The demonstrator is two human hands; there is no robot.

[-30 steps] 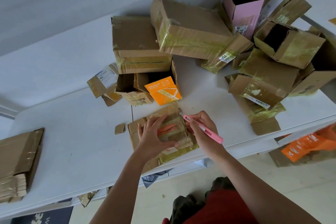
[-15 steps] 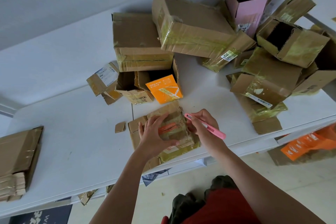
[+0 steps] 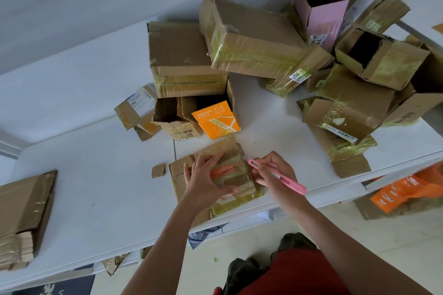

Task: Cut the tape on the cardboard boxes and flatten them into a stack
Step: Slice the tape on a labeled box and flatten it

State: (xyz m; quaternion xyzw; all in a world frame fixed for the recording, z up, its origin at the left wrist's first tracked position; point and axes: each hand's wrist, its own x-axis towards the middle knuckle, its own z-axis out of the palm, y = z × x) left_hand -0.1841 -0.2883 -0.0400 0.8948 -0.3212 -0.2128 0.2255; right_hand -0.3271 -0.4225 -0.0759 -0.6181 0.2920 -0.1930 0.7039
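Lying near the white table's front edge, small flattened box: creased brown cardboard, yellowed glossy tape, orange strip. Left hand presses it, fingers spread; right hand grips pink cutter at its right side. Behind: heap of taped boxes; far left: flat stack; pale wall.

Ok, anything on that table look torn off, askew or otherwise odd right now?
A small torn cardboard scrap lies loose on the table, just left of the box under the hands. More scraps hang below the front edge.
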